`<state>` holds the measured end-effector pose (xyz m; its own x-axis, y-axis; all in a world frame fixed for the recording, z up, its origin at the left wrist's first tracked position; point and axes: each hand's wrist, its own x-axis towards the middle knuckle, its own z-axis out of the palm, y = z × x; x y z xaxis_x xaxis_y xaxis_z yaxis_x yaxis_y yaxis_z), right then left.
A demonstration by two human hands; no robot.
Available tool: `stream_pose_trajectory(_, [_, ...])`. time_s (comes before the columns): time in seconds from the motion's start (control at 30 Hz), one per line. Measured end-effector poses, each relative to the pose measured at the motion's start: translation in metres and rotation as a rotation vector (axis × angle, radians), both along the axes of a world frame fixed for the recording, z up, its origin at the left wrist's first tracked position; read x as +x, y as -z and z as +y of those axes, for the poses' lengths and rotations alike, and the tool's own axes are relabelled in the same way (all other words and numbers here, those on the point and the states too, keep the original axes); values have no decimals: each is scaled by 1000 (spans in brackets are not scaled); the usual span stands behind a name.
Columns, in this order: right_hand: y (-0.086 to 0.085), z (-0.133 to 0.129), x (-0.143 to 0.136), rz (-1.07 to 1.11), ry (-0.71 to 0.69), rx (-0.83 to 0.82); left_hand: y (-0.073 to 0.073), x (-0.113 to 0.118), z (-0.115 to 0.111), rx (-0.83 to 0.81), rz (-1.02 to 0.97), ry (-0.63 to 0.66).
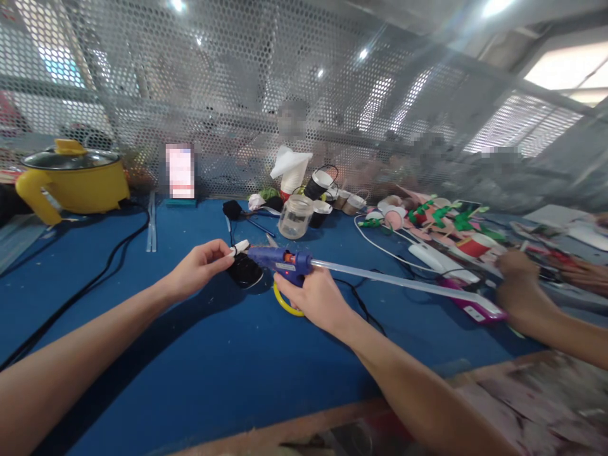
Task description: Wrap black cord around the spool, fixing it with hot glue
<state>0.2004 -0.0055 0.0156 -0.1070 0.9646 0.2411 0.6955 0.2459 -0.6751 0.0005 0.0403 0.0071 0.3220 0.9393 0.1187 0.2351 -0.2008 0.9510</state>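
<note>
Near the middle of the blue table, my left hand (204, 266) pinches a small white piece (241, 246) with a thin black band across it. My right hand (317, 294) is wrapped round the grip of a blue hot glue gun (270, 256), its nozzle pointing left at the white piece, close to or touching it. Out of the gun's back runs a long clear glue stick (380, 272). Under the white piece lies a black object (244, 271), partly hidden. A yellow ring-shaped thing (285, 303) shows below my right hand.
Behind the gun stand a clear jar (295, 217) and a stack of white cups (292, 174). A yellow electric pot (73, 180) and lit phone (180, 171) are at the left. A purple-and-white power strip (472, 301) lies beside another person's hand (520, 285). Perforated metal mesh (228, 95) rises behind.
</note>
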Motion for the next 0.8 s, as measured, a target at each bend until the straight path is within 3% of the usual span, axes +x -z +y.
stream_pose_trajectory(0.2, [0,-1,-2,-14,-62,74,0,0,0,8,21,-4])
stream_pose_trajectory(0.57, [-4,6,6,140,-14,-107,0,-2,1,14,-5,17])
stream_pose_trajectory(0.8, [-3,11,7,119,-42,-82,1,-2,2,5,-7,19])
